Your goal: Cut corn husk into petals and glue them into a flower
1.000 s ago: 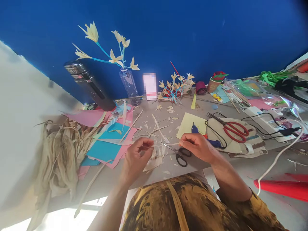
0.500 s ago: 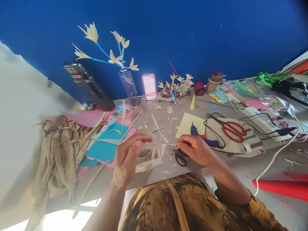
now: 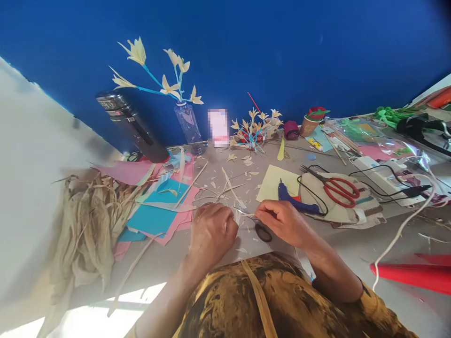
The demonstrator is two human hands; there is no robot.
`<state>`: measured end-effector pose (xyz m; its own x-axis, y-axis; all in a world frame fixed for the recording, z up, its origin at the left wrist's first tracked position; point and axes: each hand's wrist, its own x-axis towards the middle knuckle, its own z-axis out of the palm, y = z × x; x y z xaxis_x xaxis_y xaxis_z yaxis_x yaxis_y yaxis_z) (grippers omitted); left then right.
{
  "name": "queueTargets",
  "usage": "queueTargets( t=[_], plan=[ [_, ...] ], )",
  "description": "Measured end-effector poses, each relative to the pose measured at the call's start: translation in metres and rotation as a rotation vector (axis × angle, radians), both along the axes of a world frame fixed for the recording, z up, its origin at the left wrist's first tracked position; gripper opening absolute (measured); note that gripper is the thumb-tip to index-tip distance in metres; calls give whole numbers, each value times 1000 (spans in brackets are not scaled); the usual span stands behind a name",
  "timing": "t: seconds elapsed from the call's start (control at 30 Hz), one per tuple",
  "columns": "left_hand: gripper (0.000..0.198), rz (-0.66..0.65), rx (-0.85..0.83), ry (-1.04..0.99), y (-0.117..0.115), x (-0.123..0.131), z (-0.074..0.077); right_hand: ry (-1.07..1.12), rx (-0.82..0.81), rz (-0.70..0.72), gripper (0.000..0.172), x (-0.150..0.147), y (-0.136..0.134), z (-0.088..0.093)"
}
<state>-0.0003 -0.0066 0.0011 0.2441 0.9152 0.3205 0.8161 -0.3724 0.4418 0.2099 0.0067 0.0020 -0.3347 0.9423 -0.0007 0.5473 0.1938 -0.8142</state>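
Observation:
My left hand [image 3: 214, 230] is curled low over the table, its back towards me. Its fingertips are hidden, so what they hold, if anything, does not show. Thumb and fingers of my right hand [image 3: 282, 220] pinch a thin pale strip [image 3: 248, 215] that points left. Beneath and beside that hand lie black-handled scissors [image 3: 263, 233], partly covered. Pale dried strips [image 3: 230, 187] and small petal-like scraps [image 3: 247, 161] are scattered just beyond both hands. Right of my right hand, a blue glue gun [image 3: 298, 202] rests partly on a yellow sheet [image 3: 271, 185].
Red-handled scissors [image 3: 341, 190] lie on a folded cloth [image 3: 366, 211]. A white power strip [image 3: 382, 176] with cables is at right. Blue paper [image 3: 155, 211] and hanging dried husks [image 3: 84, 234] are at left. Behind stand a black flask [image 3: 136, 129] and a bottle of flowers [image 3: 188, 126].
My left hand has moved right and down over the strips, turning its back up, with its fingers curled. My right hand has shifted slightly left, still pinching the strip.

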Motion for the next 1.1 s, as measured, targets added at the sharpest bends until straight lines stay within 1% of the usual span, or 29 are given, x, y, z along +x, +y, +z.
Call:
queueTargets(
  t=[0.07,0.17,0.2,0.23,0.37,0.5,0.6,0.67,0.73,0.8,0.87,0.97,1.03,1.1],
  plan=[
    [19,10,-108,-166,1,-3,1,31,-10,-30,26,1,0,-1],
    [14,-42,-393,-486,5,-9,6,95,-35,-50,27,4,2,-1],
    [12,-54,-465,-571,5,-12,7,116,-40,-49,27,5,2,0],
    [11,-57,-505,-638,6,-14,9,136,-38,-50,28,6,3,1],
    [7,-71,-580,-883,5,-17,9,174,0,-64,30,2,4,4],
    [18,-83,-769,-1315,2,-13,4,192,-37,-4,29,-13,1,3],
    [22,-54,-782,-1524,2,-8,2,207,-74,59,27,-27,-4,0],
    [23,-41,-748,-1583,2,-7,3,202,-67,79,25,-34,-8,-3],
    [23,-45,-722,-1599,2,-7,4,190,-63,100,26,-38,-9,-6],
    [22,-57,-700,-1590,1,-8,4,162,-62,133,26,-40,-9,-8],
    [21,-42,-671,-1559,0,-9,4,123,-33,142,21,-40,-6,-9],
    [24,29,-643,-1509,-2,-11,2,119,58,65,16,-39,-2,-3],
    [26,66,-622,-1471,-3,-11,2,167,102,7,18,-39,-1,4],
    [27,72,-600,-1427,-4,-10,2,210,129,-5,19,-40,-1,11]
  ],
)
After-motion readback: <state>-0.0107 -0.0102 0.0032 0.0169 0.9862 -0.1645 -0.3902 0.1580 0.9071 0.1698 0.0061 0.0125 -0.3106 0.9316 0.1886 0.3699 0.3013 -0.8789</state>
